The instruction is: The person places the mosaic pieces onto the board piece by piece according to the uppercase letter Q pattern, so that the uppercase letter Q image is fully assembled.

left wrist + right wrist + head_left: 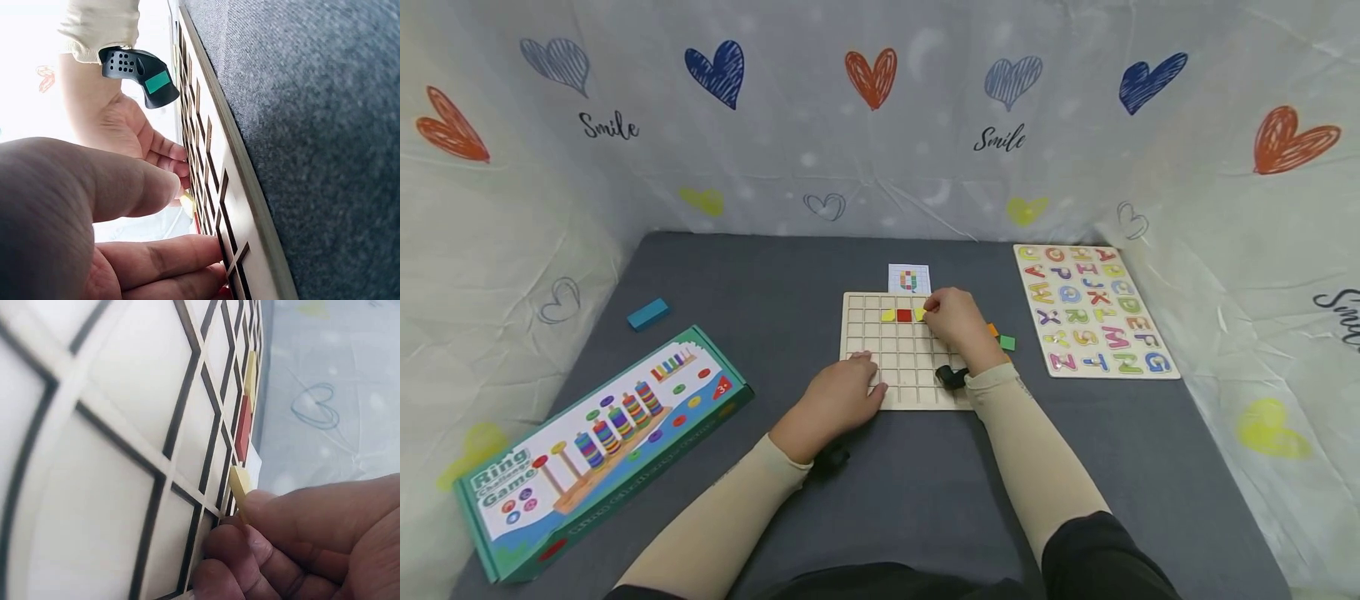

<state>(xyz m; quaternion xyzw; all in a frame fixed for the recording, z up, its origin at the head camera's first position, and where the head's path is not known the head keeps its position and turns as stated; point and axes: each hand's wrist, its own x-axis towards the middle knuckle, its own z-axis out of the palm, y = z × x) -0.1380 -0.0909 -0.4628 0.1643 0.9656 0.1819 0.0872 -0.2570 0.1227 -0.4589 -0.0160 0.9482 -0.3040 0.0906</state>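
A wooden grid board [895, 367] lies on the table, with a yellow square tile [888, 316] and a red square tile [904, 316] side by side in an upper row. My right hand [957, 323] pinches another yellow tile [238, 487] between thumb and fingers, just right of the red one; in the right wrist view it tilts at its cell. My left hand [842, 396] rests on the board's lower left part, fingers extended and thumb apart. Behind the board's far edge is a small pattern card [908, 278] showing a coloured tile figure.
Orange [992, 330] and green tiles [1007, 342] lie right of the board, partly behind the right forearm. Farther right is an alphabet board [1097, 312]. A ring game box [602, 450] and a blue block [648, 314] are on the left. A printed curtain [872, 150] surrounds the table.
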